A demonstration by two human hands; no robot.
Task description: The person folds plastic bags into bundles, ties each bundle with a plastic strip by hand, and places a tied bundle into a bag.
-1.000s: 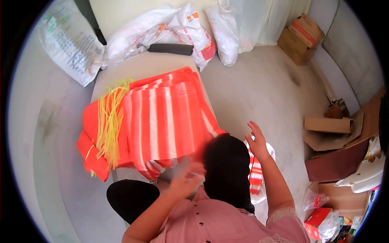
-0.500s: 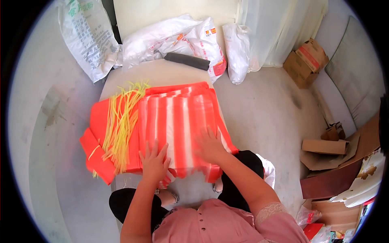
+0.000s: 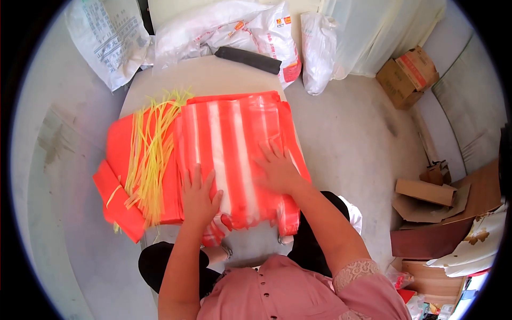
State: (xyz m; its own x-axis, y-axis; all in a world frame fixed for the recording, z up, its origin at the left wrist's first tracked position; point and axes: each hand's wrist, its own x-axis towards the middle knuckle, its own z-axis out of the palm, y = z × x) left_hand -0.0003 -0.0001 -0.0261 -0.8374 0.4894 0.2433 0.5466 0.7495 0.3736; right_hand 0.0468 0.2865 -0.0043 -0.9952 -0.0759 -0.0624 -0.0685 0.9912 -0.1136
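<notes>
A red-and-white striped plastic bag (image 3: pixel 226 138) lies spread over the red stack, its handle ends hanging past the near edge. My left hand (image 3: pixel 199 200) rests on the bag's lower left part, fingers stretched out. On its right half lies my right hand (image 3: pixel 278 169), flat with fingers spread. Both palms touch the plastic and hold nothing. Left of the striped bag, a bunch of yellow ties (image 3: pixel 153 154) lies across red plastic sheets (image 3: pixel 119 137). A folded red bundle (image 3: pixel 118 200), bound with a yellow tie, sits at the left corner.
A dark roll (image 3: pixel 248 60) lies at the table's far end, before white sacks (image 3: pixel 224 24). Another white sack (image 3: pixel 319 53) stands on the floor behind. Cardboard boxes (image 3: pixel 408 77) are at the back right, and an opened carton (image 3: pixel 434 200) lies further right.
The striped bag lies flatter at its far edge, where folds showed before. Both hands remain spread on it. The whole view has shifted slightly, with the table appearing higher.
</notes>
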